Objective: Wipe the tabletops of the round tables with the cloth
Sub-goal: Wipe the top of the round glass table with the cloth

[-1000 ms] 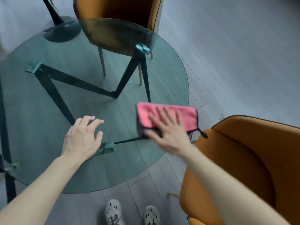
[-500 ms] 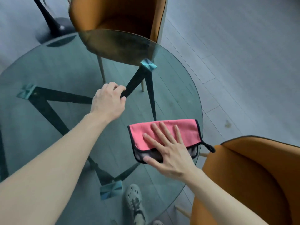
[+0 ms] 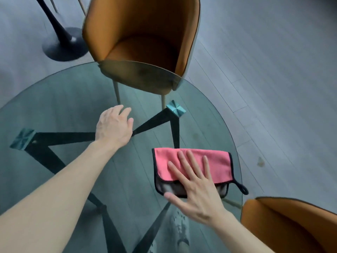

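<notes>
A round glass tabletop (image 3: 60, 106) fills the lower left, with dark metal legs visible through it. On its right side near the edge lies a folded pink cloth (image 3: 217, 161) with black trim and a hanging loop. My right hand (image 3: 193, 185) presses flat on the cloth, fingers straight and spread. Further in, near the middle of the glass, my left hand (image 3: 113, 126) rests with its fingers bent down loosely and holds nothing.
An orange chair (image 3: 145, 42) stands at the table's far edge, its seat partly under the glass. A second orange chair (image 3: 291, 225) is at the lower right. A black pedestal base (image 3: 62, 44) stands on the grey plank floor at the upper left.
My view has shifted forward over the table. The right hand has slid the cloth a little along the right edge. The left hand has moved from the near edge to the table's middle.
</notes>
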The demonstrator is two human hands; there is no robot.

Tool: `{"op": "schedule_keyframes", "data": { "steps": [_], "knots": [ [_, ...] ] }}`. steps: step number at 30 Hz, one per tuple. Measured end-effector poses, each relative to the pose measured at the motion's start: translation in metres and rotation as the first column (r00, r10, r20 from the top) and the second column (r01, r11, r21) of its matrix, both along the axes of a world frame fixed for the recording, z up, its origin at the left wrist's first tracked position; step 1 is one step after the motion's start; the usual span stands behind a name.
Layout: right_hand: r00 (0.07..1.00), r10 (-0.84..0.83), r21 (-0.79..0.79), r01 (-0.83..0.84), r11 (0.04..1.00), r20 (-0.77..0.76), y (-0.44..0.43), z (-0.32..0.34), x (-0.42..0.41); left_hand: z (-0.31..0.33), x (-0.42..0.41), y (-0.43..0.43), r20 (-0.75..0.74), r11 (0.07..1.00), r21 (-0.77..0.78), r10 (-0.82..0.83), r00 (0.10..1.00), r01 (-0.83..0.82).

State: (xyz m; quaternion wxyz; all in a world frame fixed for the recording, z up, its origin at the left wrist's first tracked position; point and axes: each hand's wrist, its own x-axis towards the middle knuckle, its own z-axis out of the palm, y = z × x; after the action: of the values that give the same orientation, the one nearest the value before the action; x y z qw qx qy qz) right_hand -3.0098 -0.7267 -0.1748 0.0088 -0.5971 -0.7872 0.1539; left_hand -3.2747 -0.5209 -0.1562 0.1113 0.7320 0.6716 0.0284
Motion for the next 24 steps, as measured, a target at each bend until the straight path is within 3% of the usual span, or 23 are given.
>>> {"op": "schedule_keyframes", "data": {
  "steps": [3, 8, 10, 13, 19, 21, 24],
  "knots": [
    [0.999, 0.043, -0.004, -0.043, 0.999, 0.022, 0.06, -0.002, 0.013, -0.004, -0.003, 0.004, 0.006, 1.0, -0.002, 0.0, 1.0, 0.0],
    [0.999, 0.018, -0.004, -0.018, 1.0, 0.042, 0.305, -0.004, -0.005, -0.006, -0.009, 0.004, 0.004, 0.999, 0.037, -0.018, 1.0, 0.018],
    [0.995, 0.053, -0.01, -0.052, 0.999, 0.081, 0.351, -0.006, -0.021, -0.008, -0.009, 0.006, 0.009, 0.999, 0.042, 0.011, 1.0, -0.011],
    [0.993, 0.108, 0.019, -0.109, 0.994, 0.043, 0.322, -0.01, -0.015, -0.005, -0.008, 0.01, 0.03, 0.999, 0.017, 0.027, 0.999, -0.028],
    [0.98, 0.2, -0.046, -0.2, 0.979, -0.011, 0.136, 0.008, 0.038, 0.009, -0.021, 0.032, 0.059, 0.973, 0.041, 0.223, 0.973, -0.225],
    [0.976, 0.216, -0.037, -0.215, 0.976, -0.001, 0.148, 0.008, 0.037, 0.005, -0.026, 0.036, 0.039, 0.968, 0.022, 0.25, 0.968, -0.251],
    [0.979, 0.202, 0.019, -0.202, 0.979, 0.002, 0.257, 0.003, 0.001, -0.005, -0.034, 0.036, 0.045, 0.971, 0.043, 0.234, 0.971, -0.236]
  ]
}}
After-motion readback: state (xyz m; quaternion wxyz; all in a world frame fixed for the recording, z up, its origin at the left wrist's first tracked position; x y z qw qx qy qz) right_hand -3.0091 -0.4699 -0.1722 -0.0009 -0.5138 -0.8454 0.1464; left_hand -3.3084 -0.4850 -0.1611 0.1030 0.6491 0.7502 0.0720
